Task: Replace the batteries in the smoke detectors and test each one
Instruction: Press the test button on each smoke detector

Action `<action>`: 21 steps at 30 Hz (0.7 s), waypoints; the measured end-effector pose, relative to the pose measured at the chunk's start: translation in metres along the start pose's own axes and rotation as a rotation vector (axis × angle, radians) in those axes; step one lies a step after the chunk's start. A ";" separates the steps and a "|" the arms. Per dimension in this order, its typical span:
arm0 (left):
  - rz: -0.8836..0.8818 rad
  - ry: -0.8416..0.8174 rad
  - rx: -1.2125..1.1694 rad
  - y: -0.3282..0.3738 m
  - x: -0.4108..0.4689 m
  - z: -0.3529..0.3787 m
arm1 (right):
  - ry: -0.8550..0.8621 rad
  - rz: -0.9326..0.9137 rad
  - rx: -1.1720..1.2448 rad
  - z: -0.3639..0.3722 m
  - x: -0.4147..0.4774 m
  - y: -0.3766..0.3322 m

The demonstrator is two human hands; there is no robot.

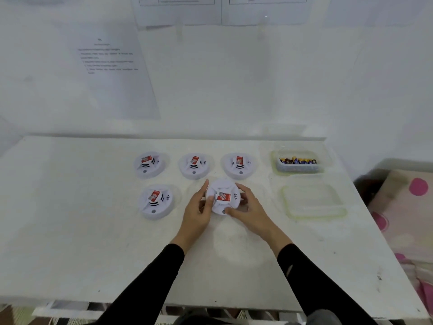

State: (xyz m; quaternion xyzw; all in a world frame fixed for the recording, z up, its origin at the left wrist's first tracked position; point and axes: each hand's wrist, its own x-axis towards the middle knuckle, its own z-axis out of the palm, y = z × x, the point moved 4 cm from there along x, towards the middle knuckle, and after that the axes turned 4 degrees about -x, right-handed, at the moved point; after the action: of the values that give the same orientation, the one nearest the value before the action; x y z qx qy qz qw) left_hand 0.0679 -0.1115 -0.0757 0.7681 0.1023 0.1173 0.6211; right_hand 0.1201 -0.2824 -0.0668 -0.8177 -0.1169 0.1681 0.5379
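you had both hands on one smoke detector (223, 197), the near-right unit of the five laid out on the white surface (93, 231). your left hand (199, 207) lay against its left rim, fingers fairly straight along the edge and the thumb bent onto the top, so it pinched the housing. your right hand (250, 209) curled round the right rim, with the thumb near the front. that opposed hold suited twisting the round body off its base plate. i judged that to be the step in hand, with the old cells not yet reached. the wide-angle view did not make clear whether the unit sat on the surface or was raised a little.

the detector was a smooth white plastic disc, domed, with dark slotted vents and a red-and-white label on its raised centre. a back row of three detectors (194, 165) and a near-left detector (155, 201) looked the same. they sat face up and apart from one another, likely so each could be taken in turn.

to the right, well apart from your hands, a clear plastic tub (298, 169) held cylindrical batteries (298, 160), dark and gold, lying side by side. its lid (314, 202), translucent with a pale green rim, lay just in front of it, leaving the tub open for an easy reach.
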 end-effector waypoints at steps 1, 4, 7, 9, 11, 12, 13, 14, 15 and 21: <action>0.008 -0.002 0.014 -0.001 0.000 0.000 | 0.016 -0.005 0.004 0.001 0.001 0.001; 0.033 0.008 0.026 -0.001 0.000 -0.001 | 0.041 -0.015 0.016 0.004 0.002 0.001; 0.045 0.006 0.008 -0.001 0.000 0.000 | 0.058 -0.017 0.005 0.005 0.002 0.005; 0.051 0.004 0.006 -0.001 -0.001 0.001 | 0.067 -0.017 -0.018 0.006 0.002 0.006; 0.049 0.005 0.002 -0.003 -0.001 0.001 | 0.075 -0.021 -0.031 0.006 0.002 0.006; 0.051 0.006 0.000 -0.003 -0.001 0.001 | 0.076 -0.026 -0.032 0.006 0.002 0.006; 0.053 0.005 0.000 -0.003 0.000 0.001 | 0.076 -0.029 -0.031 0.006 0.002 0.006; 0.056 0.003 -0.001 -0.003 0.000 0.001 | 0.074 -0.028 -0.030 0.006 0.002 0.005; 0.055 0.000 -0.003 -0.004 0.001 0.001 | 0.073 -0.026 -0.028 0.006 0.003 0.004; 0.053 0.003 -0.029 -0.005 -0.001 0.001 | 0.078 -0.020 -0.034 0.007 0.001 0.005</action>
State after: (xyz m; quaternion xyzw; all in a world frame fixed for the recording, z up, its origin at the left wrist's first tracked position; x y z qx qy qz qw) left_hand 0.0670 -0.1113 -0.0805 0.7614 0.0811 0.1363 0.6286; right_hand 0.1186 -0.2777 -0.0744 -0.8316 -0.1070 0.1287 0.5296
